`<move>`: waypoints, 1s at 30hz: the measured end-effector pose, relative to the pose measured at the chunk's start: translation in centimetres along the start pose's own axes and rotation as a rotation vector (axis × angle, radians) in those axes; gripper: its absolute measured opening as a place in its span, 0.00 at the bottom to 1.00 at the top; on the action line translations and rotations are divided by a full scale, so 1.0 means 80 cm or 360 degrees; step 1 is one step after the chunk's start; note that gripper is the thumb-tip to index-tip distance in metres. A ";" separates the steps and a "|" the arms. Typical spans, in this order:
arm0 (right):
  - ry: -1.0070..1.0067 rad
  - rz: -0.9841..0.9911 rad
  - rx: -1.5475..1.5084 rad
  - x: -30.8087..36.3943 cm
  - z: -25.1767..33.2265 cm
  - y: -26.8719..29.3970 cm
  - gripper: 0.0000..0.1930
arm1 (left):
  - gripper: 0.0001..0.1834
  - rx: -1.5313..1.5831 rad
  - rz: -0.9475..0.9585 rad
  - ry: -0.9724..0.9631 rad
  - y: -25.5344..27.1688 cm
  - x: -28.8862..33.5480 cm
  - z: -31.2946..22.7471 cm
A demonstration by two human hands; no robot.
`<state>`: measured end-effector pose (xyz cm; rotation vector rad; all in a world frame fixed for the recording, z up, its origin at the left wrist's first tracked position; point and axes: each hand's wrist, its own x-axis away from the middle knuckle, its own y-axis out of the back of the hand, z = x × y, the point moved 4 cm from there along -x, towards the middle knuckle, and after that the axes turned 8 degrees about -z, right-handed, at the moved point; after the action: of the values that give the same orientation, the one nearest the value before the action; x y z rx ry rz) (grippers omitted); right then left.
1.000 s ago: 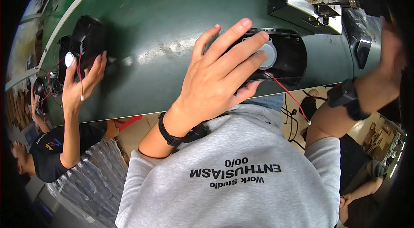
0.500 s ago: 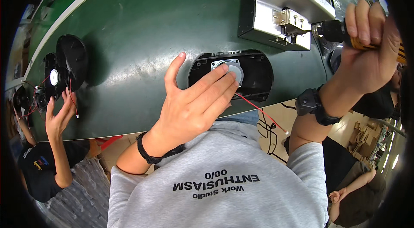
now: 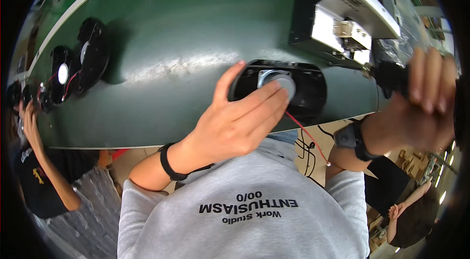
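My left hand (image 3: 240, 124) lies with extended fingers on the round grey back of a speaker driver (image 3: 289, 85), its thumb out by the rim of a black oval housing (image 3: 313, 90). The driver sits inside this housing on the green table. From it a thin red wire (image 3: 306, 132) hangs over the table's near edge to a small white plug. My right hand (image 3: 433, 92), smeared by motion, is wrapped round an electric screwdriver (image 3: 391, 77). The screwdriver's tip points left, just below the metal front of a screw feeder (image 3: 352, 38).
At the left stand more black speaker housings (image 3: 95, 56), with red wires. A co-worker's hand (image 3: 32, 124) is beside them at the table's edge. Black cables (image 3: 306, 151) hang below the near edge. Another person (image 3: 413, 220) is at the lower right.
The screwdriver has come away from the screw feeder's front and dropped lower, toward me. My left hand stays on the driver. The co-worker's hand has moved left, away from the housings. The whole view has shifted.
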<state>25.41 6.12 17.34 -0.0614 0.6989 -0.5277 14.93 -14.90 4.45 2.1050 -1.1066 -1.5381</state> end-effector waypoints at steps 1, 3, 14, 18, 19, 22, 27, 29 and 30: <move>-0.0043 0.0001 -0.0033 0.000 0.009 -0.008 0.14 | 0.16 0.0004 -0.0004 -0.0006 0.001 0.001 -0.001; -0.0072 0.0014 -0.0070 -0.002 -0.001 -0.022 0.14 | 0.13 0.0033 -0.0064 -0.0006 -0.004 -0.001 -0.004; -0.0166 0.0063 -0.0039 0.007 -0.062 -0.095 0.12 | 0.06 -0.0068 -0.0199 -0.0008 0.002 0.003 -0.002; -0.0187 0.0052 0.0001 0.015 -0.066 -0.081 0.12 | 0.06 -0.0097 -0.0146 -0.0009 0.000 0.001 -0.001; -0.0190 0.0046 0.0010 0.017 -0.067 -0.080 0.12 | 0.06 -0.0098 -0.0144 -0.0003 0.000 0.001 -0.001; -0.0193 0.0032 0.0047 0.022 -0.064 -0.067 0.12 | 0.06 -0.0100 -0.0156 0.0015 0.000 -0.001 0.000; -0.0205 0.0003 0.0112 0.035 -0.074 -0.086 0.12 | 0.05 -0.0066 -0.0129 0.0025 -0.002 0.000 0.001; -0.0208 0.0001 0.0134 0.037 -0.075 -0.088 0.12 | 0.05 -0.0069 -0.0128 0.0048 -0.002 0.000 0.000; -0.0151 0.0093 0.0117 0.034 -0.081 -0.096 0.13 | 0.04 -0.0071 -0.0126 0.0065 -0.002 0.000 0.000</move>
<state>19.67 -1.05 12.44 0.0026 0.5863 -0.4909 14.98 -14.80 4.35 2.1643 -0.9773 -1.5325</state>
